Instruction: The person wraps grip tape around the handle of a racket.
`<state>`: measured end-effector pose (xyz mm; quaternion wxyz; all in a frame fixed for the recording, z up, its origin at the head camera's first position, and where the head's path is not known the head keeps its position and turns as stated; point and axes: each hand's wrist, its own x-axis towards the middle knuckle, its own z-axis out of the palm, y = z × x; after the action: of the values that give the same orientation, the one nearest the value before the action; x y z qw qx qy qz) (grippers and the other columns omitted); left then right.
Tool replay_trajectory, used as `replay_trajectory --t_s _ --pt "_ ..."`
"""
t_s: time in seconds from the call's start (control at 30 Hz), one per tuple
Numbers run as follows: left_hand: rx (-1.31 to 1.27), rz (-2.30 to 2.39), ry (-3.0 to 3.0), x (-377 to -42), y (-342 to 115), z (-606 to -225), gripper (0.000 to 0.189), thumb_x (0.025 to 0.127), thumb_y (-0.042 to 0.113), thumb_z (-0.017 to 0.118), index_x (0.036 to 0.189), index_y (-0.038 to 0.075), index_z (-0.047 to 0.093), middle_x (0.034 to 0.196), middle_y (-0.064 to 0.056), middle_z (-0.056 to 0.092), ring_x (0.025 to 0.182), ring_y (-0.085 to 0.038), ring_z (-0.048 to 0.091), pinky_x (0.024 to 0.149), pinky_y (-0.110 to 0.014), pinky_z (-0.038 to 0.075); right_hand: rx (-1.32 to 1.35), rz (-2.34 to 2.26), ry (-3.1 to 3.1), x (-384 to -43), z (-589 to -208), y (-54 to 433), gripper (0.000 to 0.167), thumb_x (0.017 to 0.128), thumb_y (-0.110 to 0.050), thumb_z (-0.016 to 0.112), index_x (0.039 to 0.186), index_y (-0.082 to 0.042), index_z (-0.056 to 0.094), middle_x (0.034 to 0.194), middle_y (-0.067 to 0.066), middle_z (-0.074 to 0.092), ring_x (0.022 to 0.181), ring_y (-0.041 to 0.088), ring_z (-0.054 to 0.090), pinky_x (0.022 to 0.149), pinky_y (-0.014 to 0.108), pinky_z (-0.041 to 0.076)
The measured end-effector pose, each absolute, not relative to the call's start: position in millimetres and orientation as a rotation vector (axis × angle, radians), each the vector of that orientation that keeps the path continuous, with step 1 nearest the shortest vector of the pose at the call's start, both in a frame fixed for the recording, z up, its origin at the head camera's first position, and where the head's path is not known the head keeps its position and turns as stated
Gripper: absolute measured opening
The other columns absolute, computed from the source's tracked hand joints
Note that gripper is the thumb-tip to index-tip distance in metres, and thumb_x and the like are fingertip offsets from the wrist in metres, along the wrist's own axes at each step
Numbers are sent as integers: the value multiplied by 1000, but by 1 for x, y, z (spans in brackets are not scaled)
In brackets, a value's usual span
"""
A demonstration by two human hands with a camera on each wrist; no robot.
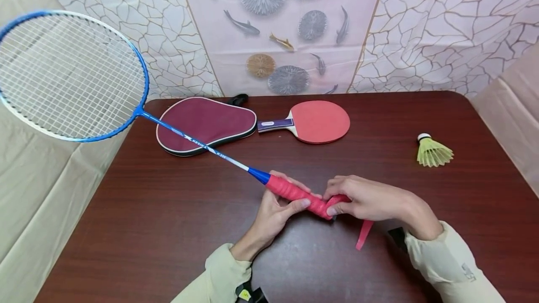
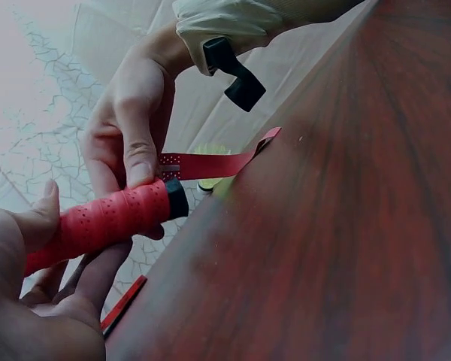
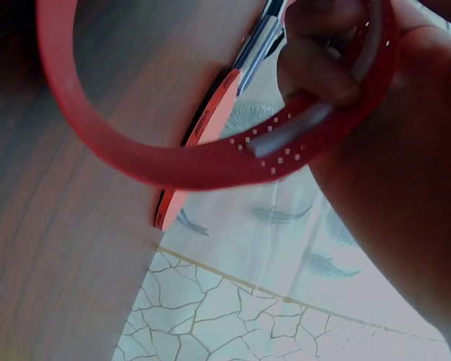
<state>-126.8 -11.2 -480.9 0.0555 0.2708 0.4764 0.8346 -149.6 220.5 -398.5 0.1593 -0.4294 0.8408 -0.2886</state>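
Note:
A blue and white badminton racket [image 1: 193, 141] slants across the head view, its strung head raised at upper left. Red perforated grip tape is wound round its handle [image 1: 290, 190]. My left hand [image 1: 271, 214] holds that handle between thumb and fingers. At the butt end, my right hand [image 1: 366, 200] pinches the tape against the handle. A loose tail of grip tape [image 1: 364, 235] hangs below the right hand; in the right wrist view the tape [image 3: 188, 167] makes a wide curve. The black butt cap [image 2: 178, 198] shows in the left wrist view.
A maroon paddle case [image 1: 206, 123] lies at the back left of the brown table [image 1: 168, 228]. Beside it is a red table tennis paddle [image 1: 320, 122]. A yellow shuttlecock [image 1: 433, 151] lies at the right. Patterned cloth [image 1: 290, 41] hangs behind the table.

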Motion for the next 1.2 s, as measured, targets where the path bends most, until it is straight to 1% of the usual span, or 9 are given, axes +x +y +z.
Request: replay_trajectory --t_s 0.17,0.33,0.47,0.57,0.63,0.77,0.87,1.0,1.2 --pt "779 2569 1477 -126 -12 -480 42 85 -15 66 116 -7 39 111 -47 47 98 -50 64 85 -44 55 -1205 -750 2467 -149 -400 216 7 90 -25 73 93 -25 66 92 -16 57 89 4 53 80 27 48" --pt "649 2612 1420 -126 -13 -481 42 81 -14 71 115 -10 46 109 -43 50 98 -52 63 86 -51 53 -1180 -709 2524 -147 -398 216 11 88 -29 75 89 -28 65 89 -18 55 85 3 52 76 25 47" --pt "629 2597 1454 -126 -14 -480 49 81 -12 73 124 -7 51 110 -42 54 98 -50 64 86 -49 53 -1160 -699 2568 -145 -395 215 14 85 -31 78 88 -28 65 86 -18 55 80 3 53 71 24 47" --pt "696 2554 1569 -127 -15 -480 50 82 -9 73 128 -2 54 113 -41 57 98 -46 65 85 -46 54 -1127 -693 2594 -144 -394 213 17 84 -32 80 86 -27 63 83 -16 54 75 5 52 68 23 47" --pt "746 2521 1628 -127 -15 -481 48 85 -8 70 130 -2 53 115 -36 60 98 -43 66 83 -46 55 -1109 -689 2608 -143 -393 213 19 83 -33 80 85 -27 62 82 -15 53 72 5 52 66 23 46" --pt "820 2468 1652 -126 -13 -482 47 90 -7 66 131 -6 43 114 -28 65 97 -39 67 81 -46 56 -1110 -704 2612 -143 -392 211 22 82 -34 81 82 -28 59 80 -15 53 71 4 51 65 22 46" --pt "822 2455 1654 -124 -11 -482 47 87 -7 69 123 -6 40 110 -27 66 95 -37 68 76 -41 58 -1133 -736 2595 -143 -392 210 23 82 -35 80 80 -29 58 80 -16 53 71 3 52 65 22 46" --pt "806 2452 1692 -123 -9 -482 45 82 -7 74 112 1 41 106 -27 66 94 -36 68 73 -37 58 -1134 -789 2562 -144 -394 209 24 82 -35 80 80 -28 58 79 -15 54 70 4 52 64 21 46" --pt "780 2499 1638 -125 -7 -483 43 84 -9 72 111 0 40 106 -34 62 94 -34 67 75 -37 58 -1120 -885 2496 -148 -393 215 15 86 -33 77 88 -28 64 84 -15 59 74 5 56 67 23 49"
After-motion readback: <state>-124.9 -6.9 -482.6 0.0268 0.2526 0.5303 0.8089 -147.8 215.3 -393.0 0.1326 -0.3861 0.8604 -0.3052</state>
